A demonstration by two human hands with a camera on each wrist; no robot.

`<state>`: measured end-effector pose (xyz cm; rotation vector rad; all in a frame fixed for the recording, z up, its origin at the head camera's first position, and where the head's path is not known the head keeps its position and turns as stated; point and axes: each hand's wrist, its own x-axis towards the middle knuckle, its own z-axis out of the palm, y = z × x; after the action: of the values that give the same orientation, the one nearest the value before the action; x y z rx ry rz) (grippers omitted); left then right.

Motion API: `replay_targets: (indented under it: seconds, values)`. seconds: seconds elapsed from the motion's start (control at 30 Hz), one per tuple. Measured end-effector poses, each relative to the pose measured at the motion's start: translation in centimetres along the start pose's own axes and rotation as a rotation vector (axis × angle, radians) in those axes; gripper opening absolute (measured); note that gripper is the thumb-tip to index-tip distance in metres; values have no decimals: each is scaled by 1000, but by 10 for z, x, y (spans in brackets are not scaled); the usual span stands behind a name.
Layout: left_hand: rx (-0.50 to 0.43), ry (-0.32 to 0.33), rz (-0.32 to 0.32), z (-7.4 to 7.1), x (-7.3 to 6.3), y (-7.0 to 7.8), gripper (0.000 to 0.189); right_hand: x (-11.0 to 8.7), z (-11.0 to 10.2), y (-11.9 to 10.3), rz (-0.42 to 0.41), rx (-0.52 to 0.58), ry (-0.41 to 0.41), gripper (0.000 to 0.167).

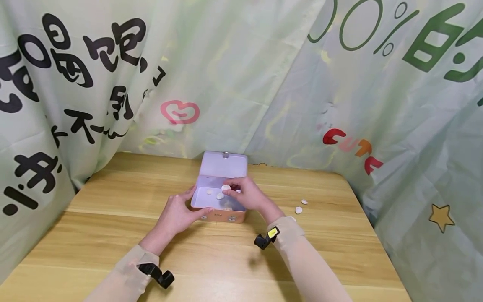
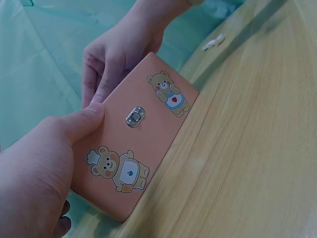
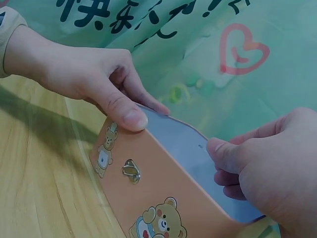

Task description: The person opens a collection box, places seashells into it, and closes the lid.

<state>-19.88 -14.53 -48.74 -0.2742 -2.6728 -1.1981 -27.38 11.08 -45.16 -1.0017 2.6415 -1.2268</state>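
Note:
A hinged tin box (image 1: 217, 215), orange-pink outside with bear pictures and pale lilac inside, stands with its lid (image 1: 223, 164) raised at the back. My left hand (image 1: 176, 214) grips its left side, the thumb lying over the front rim. Over the open box, my right hand (image 1: 247, 193) pinches a small white shell-like piece (image 1: 226, 188) between thumb and fingers. Similar pale pieces (image 1: 220, 196) lie on the box floor. In the right wrist view, the right fingers hide the held piece. A metal clasp (image 2: 135, 117) sits on the box front.
On the wooden table (image 1: 211, 260), right of the box, lie loose white pieces (image 1: 299, 210), one partly behind the right sleeve. A printed curtain (image 1: 226, 84) hangs close behind the table and down both sides. Each wrist carries a small black camera (image 1: 156, 274).

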Motion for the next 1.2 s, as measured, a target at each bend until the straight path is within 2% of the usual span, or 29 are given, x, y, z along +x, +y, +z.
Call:
replay_targets:
  seconds: [0.17,0.3,0.53,0.7,0.8,0.93,1.07,1.2]
  values:
    - [-3,0,7,1,1,-1,110,0,2,1,27,5,7,33]
    - [6,4,11,2,1,-2,111,0,4,2,-3,3,12,31]
    - [26,10,12,2,1,-2,112,2,7,5,-80,-125,-11,18]
    - [22,21,10,1,1,-1,111,1,9,2,-68,-179,-13,28]
    - [10,18,5,1,1,0,112,0,7,2,-32,-145,-1,33]
    - [13,13,4,1,1,0,112,-4,5,5,0,-38,36,33]
    - [17,14,6,2,1,-1,112,-10,-3,3,-2,47,68,31]
    - [8,10,12,1,1,-1,113,-20,-16,0,-13,84,102,30]
